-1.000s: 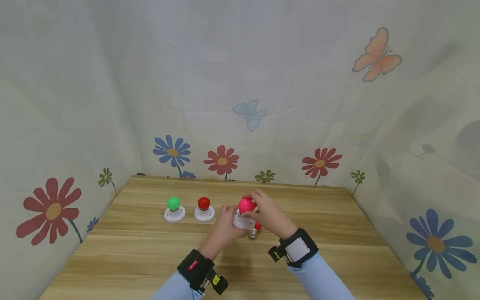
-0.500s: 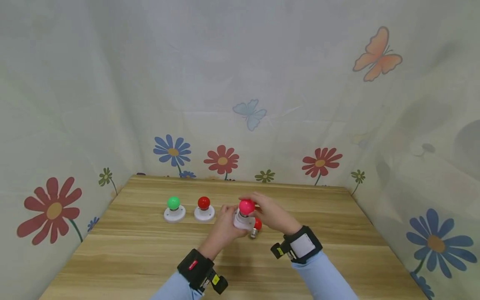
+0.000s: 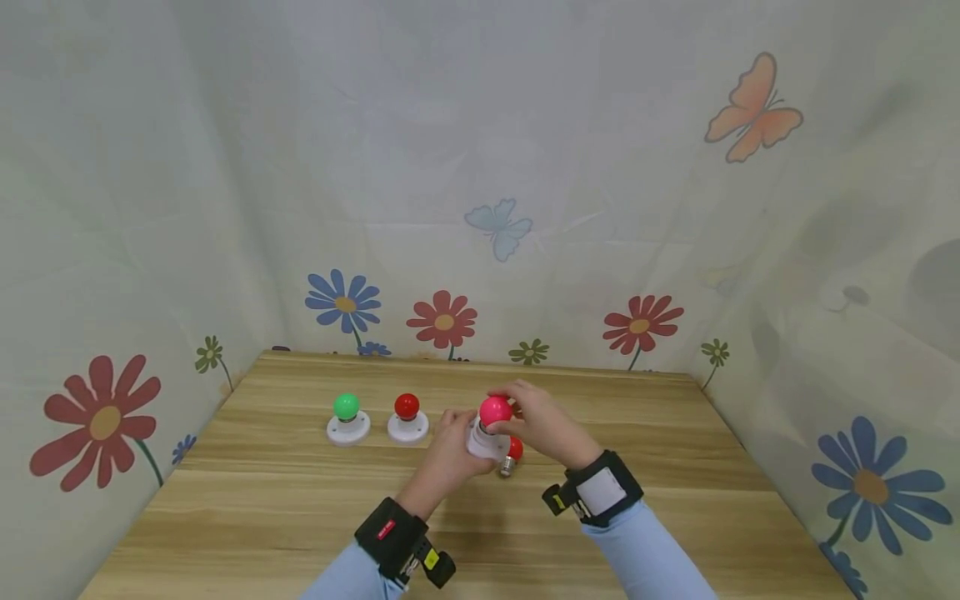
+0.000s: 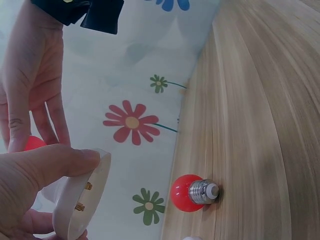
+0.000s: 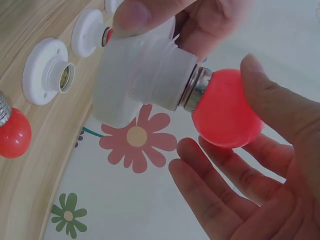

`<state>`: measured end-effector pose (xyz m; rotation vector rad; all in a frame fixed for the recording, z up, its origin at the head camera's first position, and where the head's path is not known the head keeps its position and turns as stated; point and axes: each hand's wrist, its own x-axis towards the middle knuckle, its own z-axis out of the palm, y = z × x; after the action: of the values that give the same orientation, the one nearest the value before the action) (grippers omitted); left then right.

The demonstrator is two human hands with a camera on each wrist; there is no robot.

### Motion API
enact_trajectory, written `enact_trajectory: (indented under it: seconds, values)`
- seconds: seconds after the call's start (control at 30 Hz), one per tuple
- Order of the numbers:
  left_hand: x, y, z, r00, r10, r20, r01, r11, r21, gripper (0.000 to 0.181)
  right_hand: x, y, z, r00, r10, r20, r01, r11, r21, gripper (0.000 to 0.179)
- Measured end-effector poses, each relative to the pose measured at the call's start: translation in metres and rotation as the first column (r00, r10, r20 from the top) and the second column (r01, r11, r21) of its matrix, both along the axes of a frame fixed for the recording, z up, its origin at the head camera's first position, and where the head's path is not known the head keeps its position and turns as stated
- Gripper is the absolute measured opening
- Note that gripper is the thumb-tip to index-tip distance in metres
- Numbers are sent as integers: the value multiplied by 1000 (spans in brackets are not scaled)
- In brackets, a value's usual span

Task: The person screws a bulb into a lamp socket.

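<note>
My left hand (image 3: 448, 454) grips a white lamp holder (image 3: 486, 445), raised above the table and tilted. In the left wrist view its thumb presses on the rim, and brass terminals show in the hollow underside. A pinkish-red light bulb (image 5: 227, 110) sits in the holder's mouth, part of its metal screw base still showing. Around this bulb curve the thumb and fingers of my right hand (image 3: 546, 429); the thumb touches the glass in the right wrist view. Just below the holder, a loose red bulb (image 4: 186, 194) with a silver screw base lies on the table.
To the left stand a green bulb (image 3: 347, 407) and a red bulb (image 3: 407, 407), each upright in a white holder. The right wrist view shows another white holder (image 5: 37, 72) without a bulb on the wooden table (image 3: 300, 517). A flower-print curtain (image 3: 420, 167) surrounds the back and sides.
My right hand's fingers loosen and draw slightly back from the bulb, then close around it again. The left hand and the holder stay almost in place.
</note>
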<state>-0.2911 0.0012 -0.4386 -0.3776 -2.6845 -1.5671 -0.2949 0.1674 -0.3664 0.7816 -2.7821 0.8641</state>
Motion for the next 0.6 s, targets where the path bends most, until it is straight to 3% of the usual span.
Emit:
enact_trajectory:
  seconds: [0.17, 0.43, 0.6]
  values:
    - [0, -1, 1, 1000, 3, 1, -3, 1000, 1, 73, 0, 1, -1, 1000, -6, -18, 7, 999, 34, 55]
    - [0, -2, 1, 1000, -8, -12, 8, 1000, 2, 72, -2, 7, 0, 977, 210, -33, -209, 977, 36, 51]
    - [-1, -2, -1, 1000, -11, -7, 11, 1000, -8, 73, -2, 5, -1, 986, 157, -51, -156, 987, 40, 47]
